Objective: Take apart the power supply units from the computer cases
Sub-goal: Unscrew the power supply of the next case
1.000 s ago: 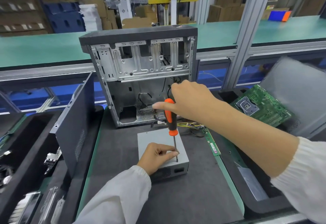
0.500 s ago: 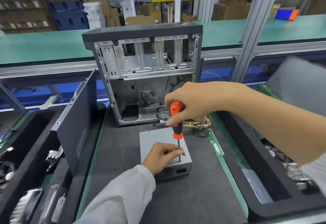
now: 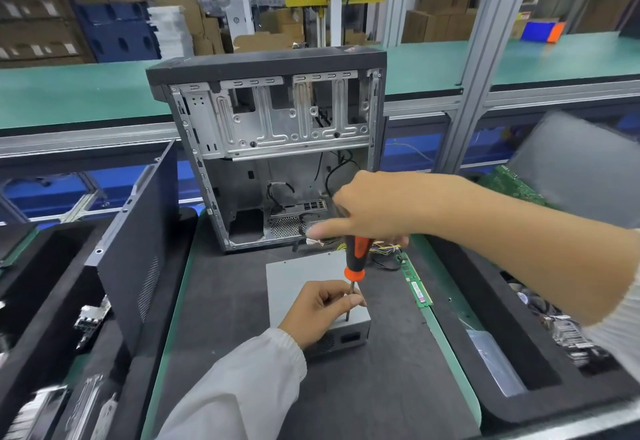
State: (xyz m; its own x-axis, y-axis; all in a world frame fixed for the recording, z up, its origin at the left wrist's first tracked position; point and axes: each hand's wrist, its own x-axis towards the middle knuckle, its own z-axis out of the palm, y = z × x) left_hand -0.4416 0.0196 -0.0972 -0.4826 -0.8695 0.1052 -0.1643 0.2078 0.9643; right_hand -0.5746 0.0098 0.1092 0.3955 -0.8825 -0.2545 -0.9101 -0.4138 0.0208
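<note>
From the head view I see the PSU [image 3: 304,277], a grey metal box, lying flat on the dark mat of the desk [image 3: 381,387], just in front of the open case [image 3: 277,149]. My right hand [image 3: 374,209] is clamped round the orange and black handle of a screwdriver [image 3: 356,259], which stands nearly upright with its tip down on the near right corner of the PSU. My left hand [image 3: 320,310] rests on the PSU top and pinches the steel shaft between thumb and fingers. A bundle of coloured wires [image 3: 384,245] lies between case and PSU, partly behind my right hand. A green RAM stick [image 3: 415,284] lies on the mat just right of the PSU. A dark side panel [image 3: 138,249] leans upright at the left, and a green motherboard [image 3: 512,187] shows at the right behind my forearm
</note>
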